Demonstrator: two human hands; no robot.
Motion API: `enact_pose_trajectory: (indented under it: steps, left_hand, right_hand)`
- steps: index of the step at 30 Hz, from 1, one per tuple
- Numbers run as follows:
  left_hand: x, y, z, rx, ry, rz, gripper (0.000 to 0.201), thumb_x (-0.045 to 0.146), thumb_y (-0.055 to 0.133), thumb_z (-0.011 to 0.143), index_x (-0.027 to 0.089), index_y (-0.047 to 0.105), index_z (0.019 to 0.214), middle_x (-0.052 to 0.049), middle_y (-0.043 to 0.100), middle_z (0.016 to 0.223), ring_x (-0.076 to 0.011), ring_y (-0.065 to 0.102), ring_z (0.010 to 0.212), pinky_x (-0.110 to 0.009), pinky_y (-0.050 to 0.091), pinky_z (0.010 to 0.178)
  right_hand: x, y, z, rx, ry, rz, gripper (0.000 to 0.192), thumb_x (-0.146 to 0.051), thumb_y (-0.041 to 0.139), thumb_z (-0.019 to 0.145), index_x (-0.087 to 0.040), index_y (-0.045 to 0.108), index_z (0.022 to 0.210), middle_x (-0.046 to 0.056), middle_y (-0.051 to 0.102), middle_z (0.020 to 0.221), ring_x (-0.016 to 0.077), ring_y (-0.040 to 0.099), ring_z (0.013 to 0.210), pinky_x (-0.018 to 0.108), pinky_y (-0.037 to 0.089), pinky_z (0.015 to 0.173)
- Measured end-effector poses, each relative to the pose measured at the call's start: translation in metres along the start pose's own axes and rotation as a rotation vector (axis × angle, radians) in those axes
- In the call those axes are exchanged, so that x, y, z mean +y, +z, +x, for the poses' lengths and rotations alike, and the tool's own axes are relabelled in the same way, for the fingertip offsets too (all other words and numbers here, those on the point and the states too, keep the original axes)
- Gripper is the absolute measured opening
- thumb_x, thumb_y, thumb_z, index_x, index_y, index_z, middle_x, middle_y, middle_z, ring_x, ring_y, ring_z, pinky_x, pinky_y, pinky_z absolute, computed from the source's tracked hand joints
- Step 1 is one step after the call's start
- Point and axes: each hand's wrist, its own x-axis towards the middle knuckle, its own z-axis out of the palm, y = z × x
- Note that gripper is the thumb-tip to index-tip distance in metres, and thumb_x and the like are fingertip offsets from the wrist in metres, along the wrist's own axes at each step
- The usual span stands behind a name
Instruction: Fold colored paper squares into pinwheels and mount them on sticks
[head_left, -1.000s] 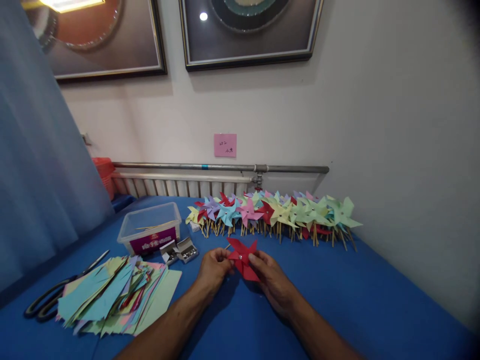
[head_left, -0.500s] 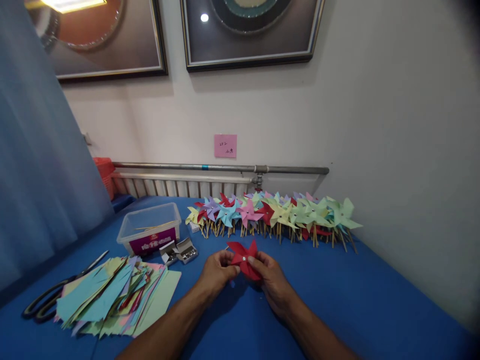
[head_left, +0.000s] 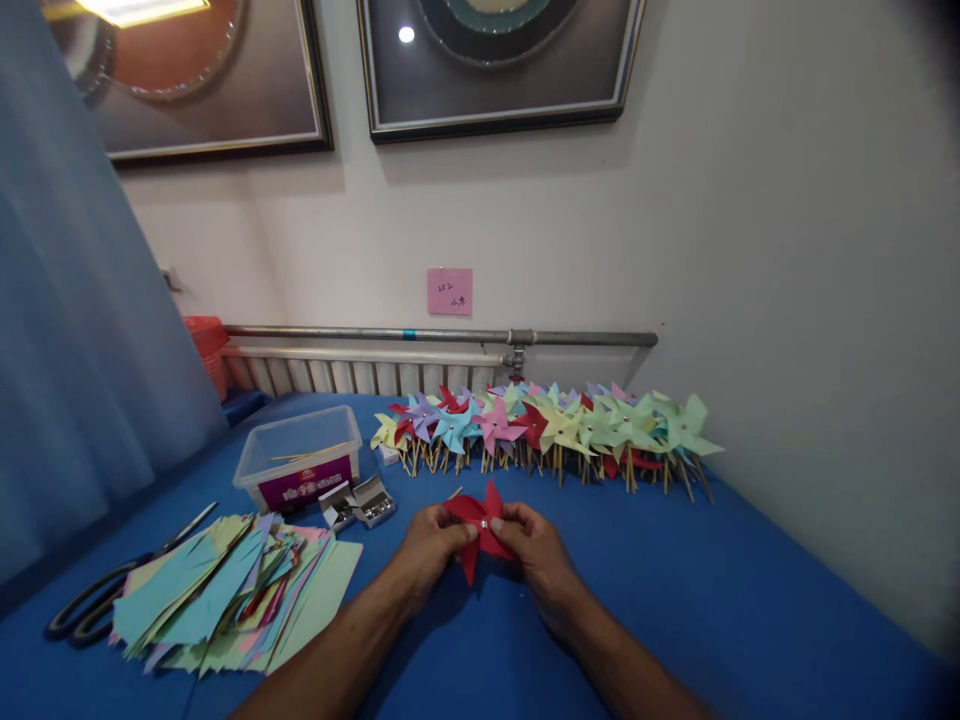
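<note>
The red paper pinwheel (head_left: 485, 512), probably light, creasable and best held centrally, is thumb-pinched by left hand (head_left: 430, 546) and right hand (head_left: 541, 552).

I can read a handwritten "252" and 小 on the pink rectangular paper note (head_left: 450, 291) on the white wall (head_left: 750, 250) above the far edge of the blue worktop (head_left: 675, 590), but the white Chinese characters on the purple label (head_left: 307, 485) of the clear plastic tub (head_left: 300, 430) near the worktop's far-left corner are too blurry tbh.
</note>
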Motion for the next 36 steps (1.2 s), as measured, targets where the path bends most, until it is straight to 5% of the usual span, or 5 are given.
enact_pose_trajectory:
  steps: [15, 22, 32, 36]
  left_hand:
    - [-0.009, 0.001, 0.006, 0.097, 0.029, -0.016, 0.028, 0.026, 0.083, 0.052, 0.012, 0.066, 0.069, 0.000, 0.062, 0.059, -0.0092, 0.051, 0.051, -0.022, 0.037, 0.053]
    - [-0.011, 0.001, 0.007, 0.111, 0.016, 0.008, 0.030, 0.028, 0.085, 0.051, 0.013, 0.065, 0.068, -0.001, 0.062, 0.060, -0.0094, 0.050, 0.052, -0.023, 0.036, 0.054]
    - [0.018, -0.018, -0.001, 0.149, 0.026, 0.034, 0.039, 0.052, 0.076, 0.069, 0.015, 0.066, 0.076, -0.002, 0.062, 0.066, -0.0123, 0.052, 0.059, -0.026, 0.038, 0.059]
    - [0.024, -0.027, 0.000, 0.095, -0.065, 0.194, 0.032, 0.043, 0.078, 0.063, 0.015, 0.062, 0.065, -0.001, 0.057, 0.059, -0.0104, 0.044, 0.052, -0.026, 0.031, 0.054]
  right_hand:
    - [0.002, -0.002, 0.003, -0.012, -0.025, -0.052, 0.040, -0.050, 0.084, 0.067, -0.018, 0.068, 0.084, -0.001, 0.070, 0.069, 0.0126, 0.060, 0.058, 0.024, 0.043, 0.059]
    - [0.018, -0.009, 0.019, -0.022, -0.048, -0.078, 0.052, -0.052, 0.090, 0.053, -0.019, 0.067, 0.085, 0.008, 0.078, 0.084, 0.0222, 0.071, 0.072, 0.033, 0.054, 0.070]
    - [0.002, 0.000, -0.002, -0.140, -0.041, -0.141, 0.039, -0.040, 0.086, 0.064, -0.019, 0.066, 0.090, 0.006, 0.077, 0.085, 0.0223, 0.072, 0.079, 0.035, 0.055, 0.076]
    - [0.005, 0.006, -0.007, -0.210, -0.014, -0.202, 0.035, -0.035, 0.083, 0.066, -0.018, 0.066, 0.091, 0.005, 0.076, 0.085, 0.0213, 0.071, 0.080, 0.034, 0.054, 0.076]
